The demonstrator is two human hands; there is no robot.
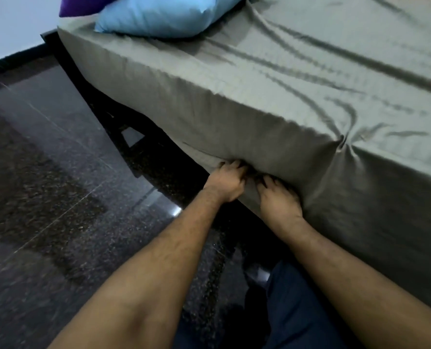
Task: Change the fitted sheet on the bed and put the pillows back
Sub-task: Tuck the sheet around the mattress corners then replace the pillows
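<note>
Two hands grab the bottom edge of the wrinkly grey-green fitted sheet (272,102).
Left hand (227,181) and right hand (278,200) squeeze it side by side; fingertips hide underneath; no words show.

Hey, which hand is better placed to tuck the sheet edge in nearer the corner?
Probably the right hand: it grips the grey-green sheet on the side toward the puckered corner. The left hand holds the hem farther away.
</note>
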